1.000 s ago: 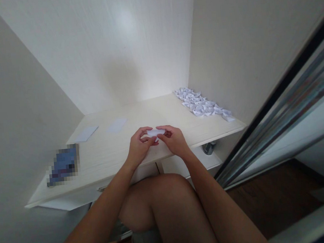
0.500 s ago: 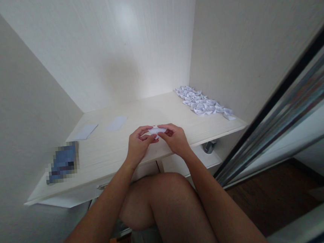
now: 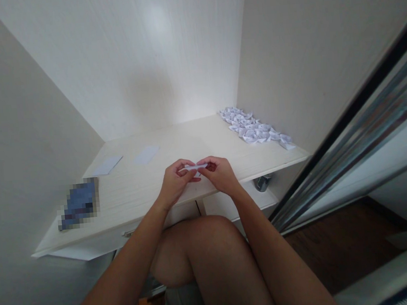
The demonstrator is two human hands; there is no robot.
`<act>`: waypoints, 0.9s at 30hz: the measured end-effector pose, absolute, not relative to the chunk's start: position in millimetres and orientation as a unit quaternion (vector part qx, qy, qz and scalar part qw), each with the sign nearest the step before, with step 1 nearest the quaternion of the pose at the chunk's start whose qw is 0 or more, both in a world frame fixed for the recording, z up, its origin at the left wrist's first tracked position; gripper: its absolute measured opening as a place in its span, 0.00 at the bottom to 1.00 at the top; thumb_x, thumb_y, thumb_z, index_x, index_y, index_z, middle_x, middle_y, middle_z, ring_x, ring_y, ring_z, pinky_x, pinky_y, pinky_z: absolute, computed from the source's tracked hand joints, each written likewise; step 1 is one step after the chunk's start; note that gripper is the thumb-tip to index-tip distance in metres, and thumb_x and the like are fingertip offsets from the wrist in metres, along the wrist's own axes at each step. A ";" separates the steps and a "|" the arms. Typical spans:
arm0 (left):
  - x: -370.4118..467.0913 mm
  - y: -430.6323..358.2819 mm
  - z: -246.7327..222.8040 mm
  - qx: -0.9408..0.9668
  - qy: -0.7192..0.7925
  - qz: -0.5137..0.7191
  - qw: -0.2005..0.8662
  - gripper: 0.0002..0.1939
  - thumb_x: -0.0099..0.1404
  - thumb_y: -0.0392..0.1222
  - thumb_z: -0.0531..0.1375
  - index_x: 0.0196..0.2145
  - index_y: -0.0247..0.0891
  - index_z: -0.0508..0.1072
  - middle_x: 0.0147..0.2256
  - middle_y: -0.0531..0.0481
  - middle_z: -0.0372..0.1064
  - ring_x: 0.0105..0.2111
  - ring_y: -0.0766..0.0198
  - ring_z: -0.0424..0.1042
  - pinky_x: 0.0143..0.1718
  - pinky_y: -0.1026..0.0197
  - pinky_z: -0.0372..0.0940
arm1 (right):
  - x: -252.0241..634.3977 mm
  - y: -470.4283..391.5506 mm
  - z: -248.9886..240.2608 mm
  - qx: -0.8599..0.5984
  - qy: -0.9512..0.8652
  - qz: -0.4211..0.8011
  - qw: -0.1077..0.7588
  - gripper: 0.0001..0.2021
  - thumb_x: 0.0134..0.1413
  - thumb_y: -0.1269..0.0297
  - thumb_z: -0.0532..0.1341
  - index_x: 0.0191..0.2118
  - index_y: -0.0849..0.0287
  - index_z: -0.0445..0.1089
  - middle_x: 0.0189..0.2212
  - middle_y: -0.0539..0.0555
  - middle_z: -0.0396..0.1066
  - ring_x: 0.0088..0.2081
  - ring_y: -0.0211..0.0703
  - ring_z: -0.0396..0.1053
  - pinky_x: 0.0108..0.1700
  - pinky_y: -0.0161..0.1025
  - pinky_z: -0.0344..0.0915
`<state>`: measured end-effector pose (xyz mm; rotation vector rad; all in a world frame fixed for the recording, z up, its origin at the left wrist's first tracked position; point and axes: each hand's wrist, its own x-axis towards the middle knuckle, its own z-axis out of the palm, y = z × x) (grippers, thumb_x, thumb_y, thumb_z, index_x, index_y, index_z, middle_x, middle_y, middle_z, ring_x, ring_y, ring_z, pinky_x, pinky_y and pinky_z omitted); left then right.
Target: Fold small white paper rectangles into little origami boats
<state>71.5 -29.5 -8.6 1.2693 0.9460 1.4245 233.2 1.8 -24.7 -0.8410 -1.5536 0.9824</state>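
Note:
Between my two hands is a small folded piece of white paper [image 3: 196, 167], held just above the front part of the white desktop [image 3: 188, 139]. My left hand [image 3: 175, 179] pinches its left end between thumb and fingers. The other end is gripped the same way by my right hand [image 3: 220, 174]. My fingers cover much of the paper, so its full shape is hidden. At the back right lies a long heap of small folded white paper pieces [image 3: 254, 130], apart from my hands.
Flat white sheets [image 3: 146, 154] and a second stack of paper [image 3: 107, 165] lie on the left of the desktop. A blurred-out blue object [image 3: 81, 201] rests near the left wall. Under the desktop, a metal can [image 3: 262, 183] stands on a shelf [image 3: 220, 205].
The folded paper now looks narrower, with less of its face showing between my fingers. Both hands stay in nearly the same place and keep their pinch.

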 end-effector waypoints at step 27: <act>71.7 -29.9 -10.9 0.518 0.417 0.594 0.453 0.18 0.47 0.45 0.77 0.32 0.33 0.80 0.30 0.49 0.78 0.29 0.62 0.78 0.34 0.55 0.79 | 232.9 -3.2 -21.6 -0.372 -0.656 0.382 0.535 0.05 0.52 0.64 0.66 0.35 0.57 0.78 0.26 0.50 0.76 0.27 0.41 0.70 0.32 0.38 0.65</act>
